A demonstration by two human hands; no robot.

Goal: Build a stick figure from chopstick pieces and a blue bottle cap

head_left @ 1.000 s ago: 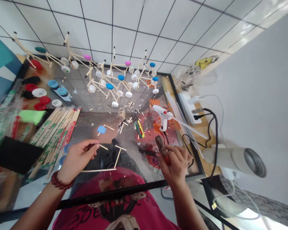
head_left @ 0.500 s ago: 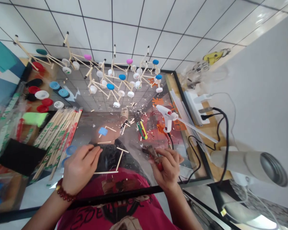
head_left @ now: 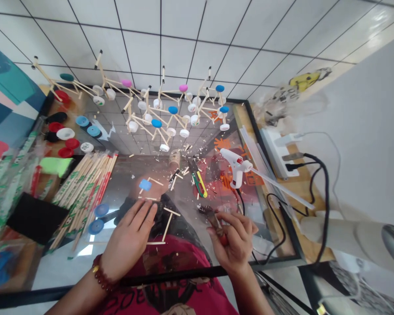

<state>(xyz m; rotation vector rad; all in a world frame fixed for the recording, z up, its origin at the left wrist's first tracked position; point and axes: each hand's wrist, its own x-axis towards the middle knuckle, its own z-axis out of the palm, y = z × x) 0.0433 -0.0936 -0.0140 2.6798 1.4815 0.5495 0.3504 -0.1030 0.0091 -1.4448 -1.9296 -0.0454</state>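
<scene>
Sticks (head_left: 167, 226), cut short, lie scattered on the glass tabletop (head_left: 124, 179) just beside the left hand (head_left: 128, 243), whose fingers rest flat and together on the surface, holding nothing. The right hand (head_left: 234, 238) has its fingers clamped on red-handled cutters (head_left: 216, 225), near a glue gun (head_left: 237, 165) and its cable (head_left: 276, 218). Bundled chopsticks (head_left: 85, 188) lie to the left, stick-and-cap models (head_left: 170, 113) beyond. Likely hazards: loose pieces rolling on the slick glass, cutter blades close to fingertips, or a sleeve snagging the cable and tipping the hot gun.
</scene>
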